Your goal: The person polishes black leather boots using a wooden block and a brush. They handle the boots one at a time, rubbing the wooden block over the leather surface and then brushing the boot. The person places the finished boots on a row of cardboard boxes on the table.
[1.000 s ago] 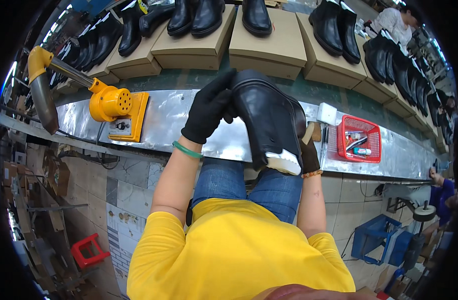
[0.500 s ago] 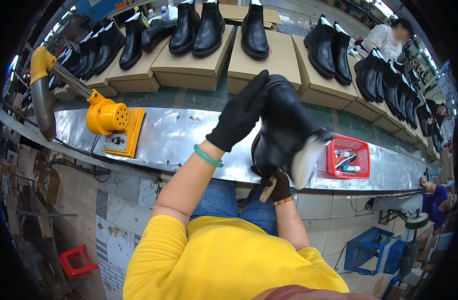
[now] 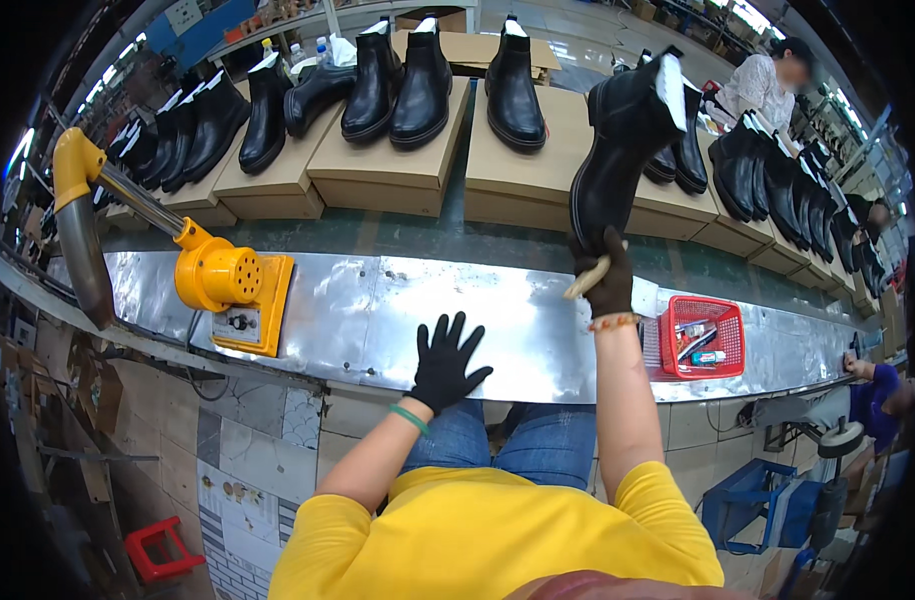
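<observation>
My right hand (image 3: 606, 280), in a black glove, is closed round the toe of a black ankle boot (image 3: 618, 150). The boot is raised over the back of the bench, its shaft pointing up and tilted right, with white stuffing in its opening. A tan, stick-like piece (image 3: 586, 279) also juts from that hand; its exact kind is hidden by the fingers. Above the near edge of the metal bench (image 3: 518, 330), my gloved left hand (image 3: 446, 362) is spread open and holds nothing; whether it touches the surface I cannot tell.
Brown boxes (image 3: 388, 180) carry rows of black boots (image 3: 418, 85) behind the bench. A yellow machine with a jointed nozzle (image 3: 218, 275) stands left. On the right sits a red basket (image 3: 740, 335) of small items. Other people are at the far right.
The boot has gone from close before me up toward the boxes on the right, held by my right hand alone. My left hand has let go of it and dropped toward the near edge.
</observation>
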### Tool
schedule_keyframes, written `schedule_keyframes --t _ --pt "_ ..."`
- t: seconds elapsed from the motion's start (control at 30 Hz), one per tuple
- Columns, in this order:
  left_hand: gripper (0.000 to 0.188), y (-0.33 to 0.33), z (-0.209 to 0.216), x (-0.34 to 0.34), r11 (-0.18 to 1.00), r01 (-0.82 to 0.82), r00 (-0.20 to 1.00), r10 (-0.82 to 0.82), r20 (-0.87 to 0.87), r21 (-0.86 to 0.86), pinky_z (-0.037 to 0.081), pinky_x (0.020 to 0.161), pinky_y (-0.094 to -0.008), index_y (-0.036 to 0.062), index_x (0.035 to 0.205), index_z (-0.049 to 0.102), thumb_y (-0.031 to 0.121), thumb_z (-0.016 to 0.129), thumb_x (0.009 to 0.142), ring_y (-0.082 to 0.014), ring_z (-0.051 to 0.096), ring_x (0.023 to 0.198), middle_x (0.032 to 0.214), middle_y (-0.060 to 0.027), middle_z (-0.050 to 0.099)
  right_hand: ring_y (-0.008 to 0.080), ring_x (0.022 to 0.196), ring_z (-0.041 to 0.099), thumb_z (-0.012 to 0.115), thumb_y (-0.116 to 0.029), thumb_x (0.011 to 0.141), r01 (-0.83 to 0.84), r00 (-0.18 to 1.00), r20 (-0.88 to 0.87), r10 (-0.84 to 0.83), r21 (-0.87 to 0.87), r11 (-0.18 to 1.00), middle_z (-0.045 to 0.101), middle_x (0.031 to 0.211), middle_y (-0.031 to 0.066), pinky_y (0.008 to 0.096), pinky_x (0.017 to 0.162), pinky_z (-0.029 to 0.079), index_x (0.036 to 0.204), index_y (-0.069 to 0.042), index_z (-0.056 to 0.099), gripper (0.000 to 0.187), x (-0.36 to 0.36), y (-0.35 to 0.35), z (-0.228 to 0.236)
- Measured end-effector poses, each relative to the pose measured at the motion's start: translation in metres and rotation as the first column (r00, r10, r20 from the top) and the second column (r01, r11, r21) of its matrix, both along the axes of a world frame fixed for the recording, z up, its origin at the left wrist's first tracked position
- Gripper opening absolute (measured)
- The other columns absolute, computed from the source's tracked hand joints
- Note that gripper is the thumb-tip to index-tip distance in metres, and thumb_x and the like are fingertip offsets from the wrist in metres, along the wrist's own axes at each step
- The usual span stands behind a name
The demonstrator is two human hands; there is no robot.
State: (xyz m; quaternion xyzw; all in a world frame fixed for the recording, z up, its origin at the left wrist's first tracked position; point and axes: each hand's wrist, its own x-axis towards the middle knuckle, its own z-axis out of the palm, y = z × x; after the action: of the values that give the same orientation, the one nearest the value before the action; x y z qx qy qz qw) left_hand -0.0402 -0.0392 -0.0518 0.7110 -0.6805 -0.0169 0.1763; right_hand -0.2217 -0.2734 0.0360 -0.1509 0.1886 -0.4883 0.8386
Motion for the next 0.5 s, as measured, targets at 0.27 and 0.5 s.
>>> schedule_keyframes --t 0.27,0.5 --pt "0.059 0.004 0.017 -0.011 0.995 -0.075 0.997 0.075 0.008 -0.071 0.017 0.102 -0.0613 0.0153 0.126 0.053 0.051 0.056 0.079 -0.0380 0.036 0.126 0.134 -0.0169 0.044 0.0378 0.090 0.060 0.065 -0.005 0.078 0.232 0.968 -0.036 -0.250 -0.264 0.936 0.051 0.112 0.0150 0.0392 0.069 0.058 0.118 -0.010 0.045 0.045 0.068 -0.074 0.045" --pt "0.056 0.003 0.019 -0.010 0.996 -0.087 0.996 0.087 0.001 -0.024 0.014 0.104 -0.0609 0.0156 0.125 0.052 0.049 0.055 0.081 -0.0351 0.034 0.128 0.135 -0.0147 0.042 0.0311 0.103 0.058 0.055 -0.019 0.086 -0.370 0.234 -0.780 -0.580 -0.623 0.689 0.057 0.114 0.0224 0.0331 0.086 0.049 0.127 -0.011 0.048 0.042 0.069 -0.116 0.005"
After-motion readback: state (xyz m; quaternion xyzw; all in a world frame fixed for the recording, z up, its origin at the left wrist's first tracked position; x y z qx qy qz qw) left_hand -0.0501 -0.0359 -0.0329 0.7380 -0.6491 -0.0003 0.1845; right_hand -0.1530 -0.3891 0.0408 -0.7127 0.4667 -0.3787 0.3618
